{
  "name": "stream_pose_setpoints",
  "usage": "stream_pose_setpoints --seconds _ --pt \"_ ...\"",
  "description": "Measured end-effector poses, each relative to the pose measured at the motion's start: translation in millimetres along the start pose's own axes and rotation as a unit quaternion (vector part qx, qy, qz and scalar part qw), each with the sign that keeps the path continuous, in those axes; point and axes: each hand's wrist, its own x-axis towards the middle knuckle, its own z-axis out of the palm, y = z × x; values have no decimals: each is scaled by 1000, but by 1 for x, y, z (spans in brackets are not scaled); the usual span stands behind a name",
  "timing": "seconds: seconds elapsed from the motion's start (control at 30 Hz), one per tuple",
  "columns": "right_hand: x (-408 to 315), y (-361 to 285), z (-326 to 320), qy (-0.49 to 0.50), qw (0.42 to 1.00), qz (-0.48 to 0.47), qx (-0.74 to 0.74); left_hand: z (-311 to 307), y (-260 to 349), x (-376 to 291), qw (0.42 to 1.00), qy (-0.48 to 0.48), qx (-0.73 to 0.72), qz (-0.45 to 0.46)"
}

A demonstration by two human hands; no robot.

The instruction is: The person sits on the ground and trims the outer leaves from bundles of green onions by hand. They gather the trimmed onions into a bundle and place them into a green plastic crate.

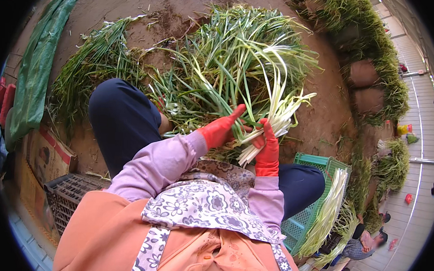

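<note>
My right hand (268, 149), in a red rubber glove, is closed around a bunch of pale, peeled allium stalks (278, 120), like spring onions or garlic chives. Their white ends stick out below the fist. Just left of it is my left hand (221, 130), gloved the same, with its upper finger or thumb stretched out. Green leaves (219, 98) run across that hand towards the right one; whether its fingers grip them is unclear. Beyond both hands a large heap of unsorted green stalks (239, 52) lies on the ground between my knees.
A smaller green heap (99, 55) lies left, near a folded green woven sack (40, 63). A dark plastic crate (70, 197) and cardboard box (50, 154) stand beside me. At right, cleaned stalks (327, 211) lean on a green crate (297, 213). Another person (366, 244) sits farther right.
</note>
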Motion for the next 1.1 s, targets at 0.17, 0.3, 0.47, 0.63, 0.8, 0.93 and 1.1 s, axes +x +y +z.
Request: stream_pose_setpoints --seconds 0.17,0.3,0.47,0.63,0.8,0.93,1.1 --pt "-10 -1 1 17 997 -8 -73 23 16 -6 983 -100 -139 73" --pt "-14 -14 5 30 996 -74 39 31 22 -13 976 -143 -87 140" --pt "-13 -12 -5 42 990 -136 5 16 33 -29 980 -131 43 142" --pt "-16 -74 -35 154 955 -242 -69 -19 46 -47 898 -43 385 210" --pt "-63 -204 -73 -48 944 -324 45 -33 19 -57 571 -39 788 228" --pt "-68 -172 -87 55 968 -238 50 0 7 -61 381 -84 919 -51" --pt "-63 -99 -69 59 982 -166 70 75 -14 -67 522 14 728 444"
